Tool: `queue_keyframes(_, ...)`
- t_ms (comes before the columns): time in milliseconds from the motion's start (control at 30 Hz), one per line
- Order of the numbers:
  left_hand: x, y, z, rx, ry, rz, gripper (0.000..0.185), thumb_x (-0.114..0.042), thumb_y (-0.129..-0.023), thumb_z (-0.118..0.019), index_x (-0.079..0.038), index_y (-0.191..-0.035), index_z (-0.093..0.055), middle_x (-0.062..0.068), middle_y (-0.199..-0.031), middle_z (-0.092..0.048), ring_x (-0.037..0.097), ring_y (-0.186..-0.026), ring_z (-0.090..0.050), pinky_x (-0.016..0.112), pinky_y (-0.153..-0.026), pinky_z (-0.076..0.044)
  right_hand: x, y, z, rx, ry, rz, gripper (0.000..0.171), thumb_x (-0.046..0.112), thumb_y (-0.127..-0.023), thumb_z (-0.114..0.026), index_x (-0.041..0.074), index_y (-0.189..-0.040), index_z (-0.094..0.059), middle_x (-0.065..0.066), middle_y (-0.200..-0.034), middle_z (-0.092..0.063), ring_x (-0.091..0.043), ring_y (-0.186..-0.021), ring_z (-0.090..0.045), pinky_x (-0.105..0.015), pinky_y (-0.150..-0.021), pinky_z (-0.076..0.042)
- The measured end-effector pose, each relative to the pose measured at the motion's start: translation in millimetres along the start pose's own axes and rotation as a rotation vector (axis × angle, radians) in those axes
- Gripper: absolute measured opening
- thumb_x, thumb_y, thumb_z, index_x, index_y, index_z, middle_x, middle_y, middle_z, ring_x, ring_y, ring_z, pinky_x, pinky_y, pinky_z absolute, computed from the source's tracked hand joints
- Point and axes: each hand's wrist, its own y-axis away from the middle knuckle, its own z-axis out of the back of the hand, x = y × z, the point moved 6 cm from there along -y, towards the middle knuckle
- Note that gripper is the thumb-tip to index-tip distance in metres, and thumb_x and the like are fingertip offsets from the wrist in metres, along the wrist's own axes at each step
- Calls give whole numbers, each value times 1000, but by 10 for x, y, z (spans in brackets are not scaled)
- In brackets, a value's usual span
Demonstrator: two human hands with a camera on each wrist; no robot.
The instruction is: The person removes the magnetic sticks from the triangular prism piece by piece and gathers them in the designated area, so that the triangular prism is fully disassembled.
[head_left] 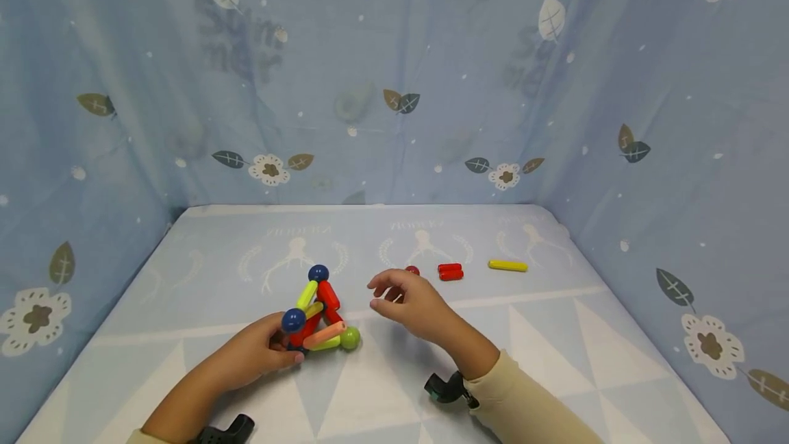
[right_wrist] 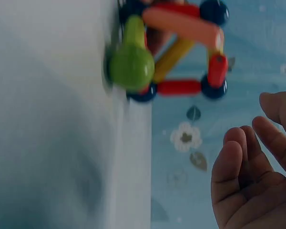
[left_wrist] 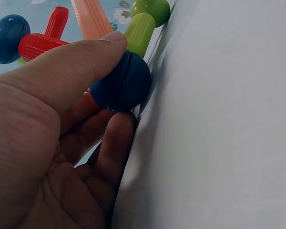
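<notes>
A toy frame of colored rods and balls (head_left: 329, 295) stands on the table in the head view. My left hand (head_left: 253, 355) holds it at the near left, thumb and fingers pinching a low blue ball (left_wrist: 128, 86) in the left wrist view. Another blue ball (head_left: 293, 321) sits above that grip. An orange rod (head_left: 325, 336) slants over a yellow-green rod that ends in a green ball (head_left: 350, 338). Right of the frame hovers my right hand (head_left: 419, 307), fingers loosely bent around nothing. In the right wrist view a gap separates it from the frame.
Beyond the right hand lie a partly hidden red ball (head_left: 412, 270), two short red rods (head_left: 451, 272) side by side and a longer yellow rod (head_left: 508, 266). Blue patterned cloth (head_left: 394, 149) hangs behind and along both sides of the table.
</notes>
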Motion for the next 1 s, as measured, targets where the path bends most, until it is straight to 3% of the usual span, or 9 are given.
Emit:
queue_keyframes(200, 15, -20, 6, -4, 2, 14, 41, -36, -73, -82, -23, -104, -59, 4, -83, -54, 19, -74, -51, 28, -58, -42, 361, 49, -276, 114, 128, 145, 33, 37, -87, -70, 32, -118, -59, 7, -110, -59, -3, -88, -58, -22, -74, -52)
queue_keyframes(500, 30, -19, -7, 3, 0, -13, 40, -37, -75, -81, -25, -107, -60, 2, -85, -56, 18, -73, -52, 27, -60, -44, 507, 51, -512, 133, 223, 245, 27, 31, -87, -71, 29, -112, -62, 16, -104, -55, 2, -86, -55, -14, -69, -50)
queue_keyframes(1000, 60, -38, -3, 6, -1, -40, 37, -36, -76, -80, -28, -106, -60, 2, -83, -56, 16, -71, -53, 27, -58, -44, 416, 31, -644, 104, 316, 236, 17, 25, -85, -74, 31, -99, -66, 22, -93, -57, 4, -84, -56, -11, -73, -47)
